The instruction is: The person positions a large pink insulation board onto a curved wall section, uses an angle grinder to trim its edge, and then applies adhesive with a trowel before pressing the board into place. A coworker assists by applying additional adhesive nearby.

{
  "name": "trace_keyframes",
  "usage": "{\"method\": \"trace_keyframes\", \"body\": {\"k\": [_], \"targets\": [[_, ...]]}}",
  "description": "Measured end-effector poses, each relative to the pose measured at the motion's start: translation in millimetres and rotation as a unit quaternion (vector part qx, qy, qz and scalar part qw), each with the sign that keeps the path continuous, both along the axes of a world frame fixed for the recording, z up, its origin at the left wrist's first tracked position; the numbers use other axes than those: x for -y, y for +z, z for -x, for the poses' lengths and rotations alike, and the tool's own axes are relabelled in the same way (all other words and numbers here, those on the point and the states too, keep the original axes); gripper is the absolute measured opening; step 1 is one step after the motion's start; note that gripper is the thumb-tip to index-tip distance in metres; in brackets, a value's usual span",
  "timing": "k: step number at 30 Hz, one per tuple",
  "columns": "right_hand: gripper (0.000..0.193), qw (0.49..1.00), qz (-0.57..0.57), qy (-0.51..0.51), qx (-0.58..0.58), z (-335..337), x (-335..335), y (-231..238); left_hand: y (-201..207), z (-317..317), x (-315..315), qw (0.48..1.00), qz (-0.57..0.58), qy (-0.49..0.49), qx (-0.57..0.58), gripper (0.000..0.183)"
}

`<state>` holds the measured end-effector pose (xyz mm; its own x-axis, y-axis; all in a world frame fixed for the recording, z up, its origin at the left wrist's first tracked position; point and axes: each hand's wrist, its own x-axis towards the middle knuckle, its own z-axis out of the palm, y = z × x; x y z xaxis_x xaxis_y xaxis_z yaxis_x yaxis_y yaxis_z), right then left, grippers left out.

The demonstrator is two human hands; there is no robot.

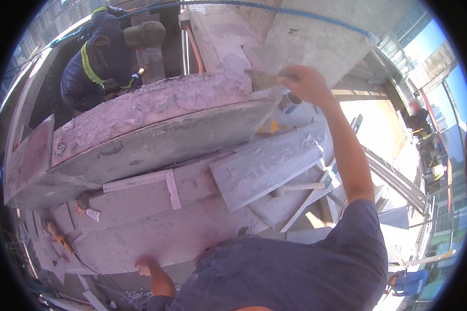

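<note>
My right hand [306, 85] is closed on a trowel [262, 80], whose flat blade touches the far right end of the mortar. That pinkish, lumpy mortar [145, 109] covers the top of a long concrete wall [155, 142]. Low in view, my left hand [145, 267] is at the near edge of a dusty grey ledge [171, 228]; its fingers look curled over that edge. A try square [140, 181] of pale, dusty metal leans on the ledge against the wall. Mortar smears mark a grey board [272, 163] lying to the right.
Beyond the wall, a co-worker [101, 57] in dark clothes with reflective bands crouches. A blue rope [233, 4] crosses the top. A hammer [301, 187] lies below the board, a can [289, 103] near my right hand. An orange-handled power tool [59, 236] with cord sits at left.
</note>
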<state>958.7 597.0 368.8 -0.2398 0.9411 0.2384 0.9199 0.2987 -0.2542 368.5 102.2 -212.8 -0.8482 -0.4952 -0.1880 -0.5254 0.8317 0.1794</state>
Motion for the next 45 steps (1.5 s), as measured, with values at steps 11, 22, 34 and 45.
{"method": "trace_keyframes", "body": {"k": [11,22,34,45], "targets": [[0.029,0.994,0.078,-0.020,-0.071,-10,12,-12,47,-31,-20,0.995,0.076,-0.060,0.037,0.037],[0.031,0.996,0.031,0.022,-0.079,-13,0,-28,44,-30,-16,0.993,0.077,-0.088,0.027,0.039],[0.033,0.990,0.016,-0.024,-0.135,-13,-9,-72,1,-2,3,1.000,0.005,-0.015,-0.008,0.045],[0.041,0.986,0.159,-0.009,-0.049,-9,-4,-13,93,-50,-35,0.987,-0.128,0.101,0.003,0.056]]}}
